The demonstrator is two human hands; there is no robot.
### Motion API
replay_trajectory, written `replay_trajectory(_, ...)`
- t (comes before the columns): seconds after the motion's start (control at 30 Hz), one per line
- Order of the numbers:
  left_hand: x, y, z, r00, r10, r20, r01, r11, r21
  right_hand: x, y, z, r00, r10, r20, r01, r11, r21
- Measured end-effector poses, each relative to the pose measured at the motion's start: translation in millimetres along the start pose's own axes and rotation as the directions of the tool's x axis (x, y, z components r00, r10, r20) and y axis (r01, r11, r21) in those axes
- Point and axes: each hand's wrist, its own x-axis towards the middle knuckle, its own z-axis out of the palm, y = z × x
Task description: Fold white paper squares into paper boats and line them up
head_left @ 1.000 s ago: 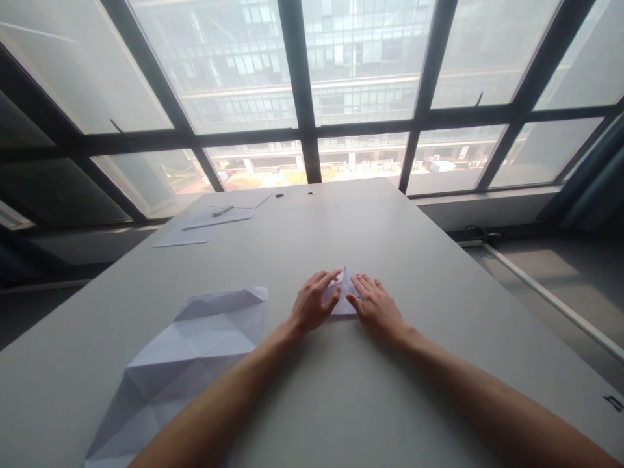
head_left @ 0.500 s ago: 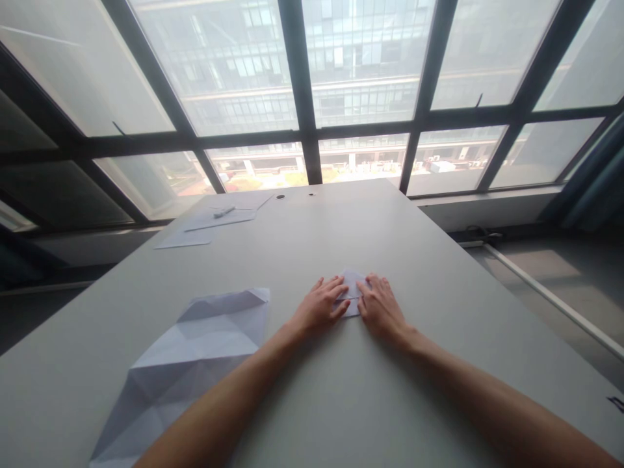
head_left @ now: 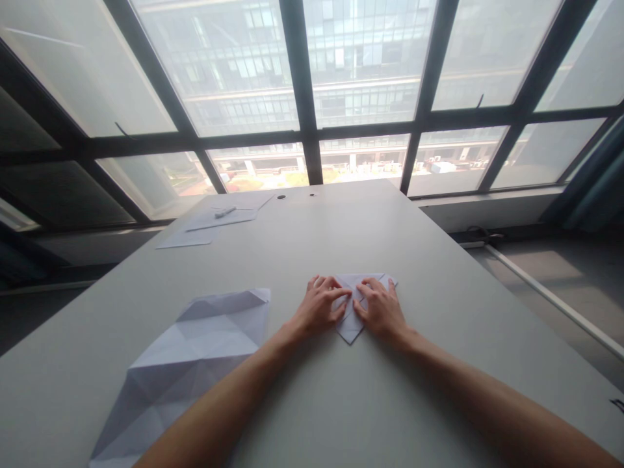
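A small sheet of white paper (head_left: 350,331), folded into a triangle with one point toward me, lies flat on the table between my hands. Crease lines and flap edges show across its middle. My left hand (head_left: 319,302) rests on its left side, index finger stretched over the paper and thumb apart below it. On the right side lies my right hand (head_left: 380,305), fingers spread over the paper and thumb near the centre fold. My fingers cover parts of the paper's left and right sides.
A larger creased sheet of paper (head_left: 195,344) lies left of my left forearm, which partly covers it. Flat paper sheets (head_left: 188,239) with a small white object (head_left: 225,212) on top sit at the table's (head_left: 312,234) far left. Windows stand behind.
The folded paper now shows a wide triangle with its point toward me, where a smaller folded shape lay. My fingers have shifted on it, and more of its surface shows.
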Motion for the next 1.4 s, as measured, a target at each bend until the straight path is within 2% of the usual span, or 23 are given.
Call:
replay_trajectory(0.13, 0.0, -5.1, 3.9, 1.000, 0.018, 0.015, -0.018, 1.000, -0.003, 1.5, 4.0, 2.7, 0.998, -0.026, 0.055, 0.022, 0.998, 0.062)
replay_trajectory(0.23, 0.0, -10.0, 8.2, 0.992, 0.065, 0.112, -0.063, 0.998, -0.020, 3.2, 5.9, 5.3, 0.996, -0.057, 0.074, 0.050, 0.995, 0.086)
replay_trajectory(0.33, -0.7, -12.9, 12.0, 0.980, 0.068, 0.186, -0.068, 0.998, -0.006, 4.3, 6.9, 8.6, 0.996, -0.046, 0.079, 0.042, 0.998, 0.056)
replay_trajectory(0.57, -1.4, -12.8, 13.1, 0.970, 0.052, 0.237, -0.065, 0.997, 0.047, 4.6, 6.4, 14.0, 0.988, -0.040, 0.149, 0.045, 0.998, -0.032)
replay_trajectory(0.97, -1.3, -14.0, 13.5, 0.979, 0.017, 0.203, -0.029, 0.998, 0.058, 5.5, 4.9, 14.2, 0.989, -0.010, 0.148, 0.018, 0.998, -0.054)
replay_trajectory(1.13, -1.7, -15.1, 14.0, 0.983, 0.013, 0.182, -0.020, 0.999, 0.038, 4.7, 2.9, 12.2, 0.995, -0.010, 0.097, 0.015, 0.999, -0.050)
replay_trajectory(1.4, -1.1, -16.9, 11.5, 0.972, 0.072, 0.223, -0.077, 0.997, 0.013, 3.7, 0.3, 7.2, 0.997, -0.026, 0.067, 0.026, 1.000, -0.003)
